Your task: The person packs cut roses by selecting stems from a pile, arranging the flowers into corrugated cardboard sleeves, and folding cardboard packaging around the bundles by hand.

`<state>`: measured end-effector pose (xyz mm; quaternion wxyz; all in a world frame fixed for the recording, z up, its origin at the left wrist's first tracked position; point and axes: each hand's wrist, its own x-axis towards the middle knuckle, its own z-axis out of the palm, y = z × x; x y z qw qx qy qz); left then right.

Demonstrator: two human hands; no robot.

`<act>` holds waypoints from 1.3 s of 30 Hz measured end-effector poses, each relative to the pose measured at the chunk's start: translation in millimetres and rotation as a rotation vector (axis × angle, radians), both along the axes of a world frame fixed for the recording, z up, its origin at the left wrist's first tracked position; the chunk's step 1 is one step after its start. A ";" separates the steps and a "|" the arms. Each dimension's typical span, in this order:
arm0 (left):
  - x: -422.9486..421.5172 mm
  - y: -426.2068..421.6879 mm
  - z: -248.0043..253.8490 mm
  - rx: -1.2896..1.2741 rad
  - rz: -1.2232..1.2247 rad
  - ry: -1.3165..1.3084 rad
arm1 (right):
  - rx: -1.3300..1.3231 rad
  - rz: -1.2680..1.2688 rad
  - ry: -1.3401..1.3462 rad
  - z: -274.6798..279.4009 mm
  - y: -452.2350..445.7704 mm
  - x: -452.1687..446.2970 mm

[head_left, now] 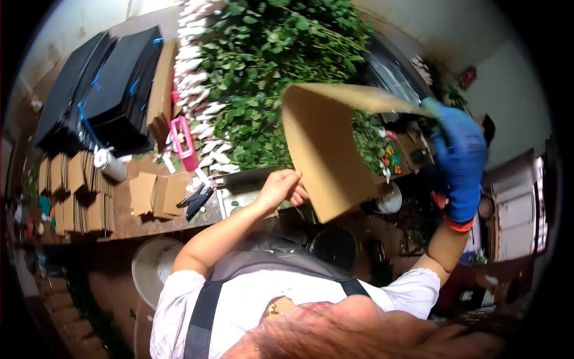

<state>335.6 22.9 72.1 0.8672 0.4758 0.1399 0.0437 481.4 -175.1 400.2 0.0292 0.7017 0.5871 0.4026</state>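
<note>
A sheet of corrugated cardboard [326,155], bent over at its top, is held up in front of me. My left hand [284,190], bare, pinches its lower left edge between thumb and fingers. My right hand [459,149], in a blue glove, is closed at the far right end of the folded-over part; its fingertips are slightly blurred. Behind the cardboard lies a big heap of leafy green stems [263,66], with white-wrapped heads [194,66] lined up along its left side. A black stapler [197,202] rests on the table left of my left hand.
Stacks of black sheets [113,90] tied with blue straps stand at the back left. Folded cardboard pieces [78,185], a white cylinder [110,164] and a pink holder [184,143] sit on the table [122,221]. A white bucket [146,269] is below on the left.
</note>
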 end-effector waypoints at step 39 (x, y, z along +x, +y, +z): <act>-101.4 69.0 -228.3 1.913 -0.166 0.244 | -0.554 0.182 0.802 -404.3 213.4 -45.5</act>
